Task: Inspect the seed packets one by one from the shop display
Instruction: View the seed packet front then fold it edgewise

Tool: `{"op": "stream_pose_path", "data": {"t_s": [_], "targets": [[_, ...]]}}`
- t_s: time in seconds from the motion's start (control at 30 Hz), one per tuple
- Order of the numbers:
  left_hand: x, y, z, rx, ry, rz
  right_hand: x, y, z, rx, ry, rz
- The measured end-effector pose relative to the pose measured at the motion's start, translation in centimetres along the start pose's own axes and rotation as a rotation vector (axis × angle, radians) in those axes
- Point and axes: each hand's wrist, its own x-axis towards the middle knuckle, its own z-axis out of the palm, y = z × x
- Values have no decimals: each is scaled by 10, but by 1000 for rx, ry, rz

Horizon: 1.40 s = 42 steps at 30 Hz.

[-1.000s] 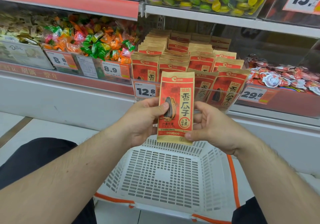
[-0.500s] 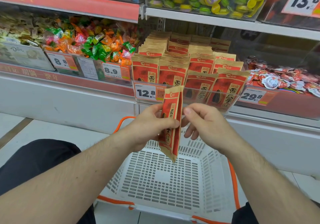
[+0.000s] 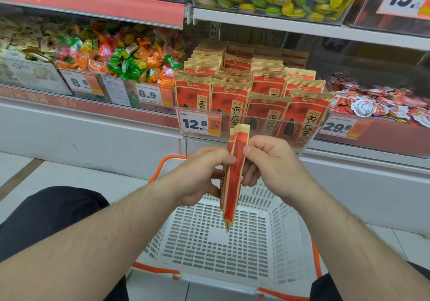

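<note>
While the long white shop shelf [image 3: 93,123] runs across with its rows of upright red-and-tan paper seed packets [image 3: 232,95] behind a clear plastic front, the white slotted plastic basket with orange handles [image 3: 209,242] sits on the floor right below the hands. Heaped sweets in bright wrappers [image 3: 121,56] fill the bin to the left of the packets. Both hands are up over the basket: the left hand [image 3: 200,175] pinches one red-and-tan seed packet [image 3: 233,184], turned edge-on and upright, and the right hand [image 3: 270,161] curls its thumb and fingers onto the packet's other side. An orange-and-white 12.8 price tag [image 3: 200,123] sits just behind.
</note>
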Motion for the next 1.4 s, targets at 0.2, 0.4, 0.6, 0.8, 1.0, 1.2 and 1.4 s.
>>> {"op": "stream_pose_path", "data": {"t_s": [0.2,0.4,0.6,0.8,1.0,1.2,1.4], "targets": [[4,-4,-2,-61,-58,-8,-1,-4,-1,60,-16,6],[4,-2,-1,-93,54,-21,-3,-2,-3,-17,7,-17],[4,4,-2,-185,214,27,-9,-5,-11,-363,-260,37],[2,5,-2,-162,223,59,-9,-6,-8,-451,-348,66],[1,5,-2,-170,213,64,-8,-5,-8,-458,-356,81],[2,6,2,-121,234,4,-9,-4,5,-617,-220,32],[2,5,0,-238,233,-69,-9,0,15,-658,-237,10]]}}
